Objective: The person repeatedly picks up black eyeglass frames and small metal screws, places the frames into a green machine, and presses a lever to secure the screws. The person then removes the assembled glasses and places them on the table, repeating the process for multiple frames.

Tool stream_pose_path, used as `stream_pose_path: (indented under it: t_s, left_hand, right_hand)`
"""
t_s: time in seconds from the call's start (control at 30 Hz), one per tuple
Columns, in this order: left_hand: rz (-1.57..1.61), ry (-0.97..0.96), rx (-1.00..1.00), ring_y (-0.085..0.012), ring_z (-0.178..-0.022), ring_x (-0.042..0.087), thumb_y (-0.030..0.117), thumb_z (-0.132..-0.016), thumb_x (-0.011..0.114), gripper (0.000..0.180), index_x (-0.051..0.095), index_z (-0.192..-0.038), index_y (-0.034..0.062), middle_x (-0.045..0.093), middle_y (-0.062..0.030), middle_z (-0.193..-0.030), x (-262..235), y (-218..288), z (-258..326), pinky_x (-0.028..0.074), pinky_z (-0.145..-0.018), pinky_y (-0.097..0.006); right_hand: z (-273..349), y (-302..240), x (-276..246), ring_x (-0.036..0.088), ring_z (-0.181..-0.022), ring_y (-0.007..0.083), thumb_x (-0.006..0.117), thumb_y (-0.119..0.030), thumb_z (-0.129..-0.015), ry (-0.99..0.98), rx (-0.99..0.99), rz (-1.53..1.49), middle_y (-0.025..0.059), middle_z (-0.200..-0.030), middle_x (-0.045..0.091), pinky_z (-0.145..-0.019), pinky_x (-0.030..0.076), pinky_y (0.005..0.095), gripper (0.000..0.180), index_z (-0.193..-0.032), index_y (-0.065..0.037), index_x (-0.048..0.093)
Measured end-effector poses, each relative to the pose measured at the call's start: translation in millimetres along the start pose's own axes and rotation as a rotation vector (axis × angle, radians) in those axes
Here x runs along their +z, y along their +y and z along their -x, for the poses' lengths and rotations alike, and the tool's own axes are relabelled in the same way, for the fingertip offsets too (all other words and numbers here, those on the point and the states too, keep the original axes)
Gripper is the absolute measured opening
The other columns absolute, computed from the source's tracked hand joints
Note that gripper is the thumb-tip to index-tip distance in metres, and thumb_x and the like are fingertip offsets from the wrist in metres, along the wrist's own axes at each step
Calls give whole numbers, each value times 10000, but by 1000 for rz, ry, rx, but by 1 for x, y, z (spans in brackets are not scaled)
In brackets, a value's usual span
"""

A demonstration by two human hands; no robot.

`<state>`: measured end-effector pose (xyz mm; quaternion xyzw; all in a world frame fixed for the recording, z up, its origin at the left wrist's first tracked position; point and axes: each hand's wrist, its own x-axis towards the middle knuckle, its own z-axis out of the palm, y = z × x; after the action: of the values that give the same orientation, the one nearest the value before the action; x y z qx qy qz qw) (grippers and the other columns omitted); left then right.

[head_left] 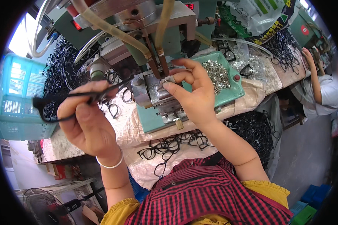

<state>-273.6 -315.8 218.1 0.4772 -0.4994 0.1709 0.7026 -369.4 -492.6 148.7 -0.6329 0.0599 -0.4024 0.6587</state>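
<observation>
My left hand [87,122] is closed on a black eyeglass frame [64,100], holding it up to the left of a small metal press [159,93] on a green machine base [154,120]. My right hand [189,92] reaches onto the press's metal block, thumb and fingertips pinching at a small shiny part there; the part itself is too small to make out. Brass-tipped tubes [154,60] come down just above those fingers.
A green tray of small silver parts [218,77] lies right of the press. Piles of black frames lie at the left [64,71], on my lap [169,146] and at the right [259,135]. A turquoise crate [18,97] stands at the left. Another person [319,90] works at far right.
</observation>
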Motion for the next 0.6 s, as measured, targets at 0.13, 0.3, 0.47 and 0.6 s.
stream_pose_path:
  t_s: [0.13, 0.3, 0.47, 0.6]
  left_hand:
    - [-109, 52, -48, -290, -965, 662, 185, -1057, 476, 234, 565, -1170, 1, 664, -249, -1080, 2, 2, -1, 577, -798, -403]
    - [-119, 53, -56, -295, -932, 669, 143, -1042, 508, 211, 568, -1145, -32, 672, -239, -1032, 1, -9, -8, 583, -800, -409]
    - [-244, -174, -19, -274, -905, 690, 71, -972, 545, 115, 642, -985, 10, 716, -182, -1022, 4, 8, 15, 530, -868, -434]
    - [-358, -502, 86, -214, -805, 659, 92, -792, 712, 132, 739, -920, 90, 744, -63, -1057, 25, -1, 42, 520, -892, -439]
  right_hand:
    - [-8, -3, 3, 632, -945, 107, 721, 7, -795, -26, 44, -78, 38, -863, 698, -910, 455, 262, 491, -1247, 18, 530]
    - [-5, -10, 8, 618, -933, 106, 717, 12, -800, 4, 127, -163, 22, -877, 682, -905, 458, 272, 521, -1283, 13, 519]
    - [-1, -34, -11, 627, -1077, 156, 703, -23, -814, -105, 44, 203, 88, -1104, 703, -989, 446, 318, 523, -1311, -7, 539]
    - [-24, 9, -86, 652, -1028, 328, 714, -111, -793, 1, -117, 882, 140, -1099, 704, -929, 495, 403, 269, -1055, -46, 711]
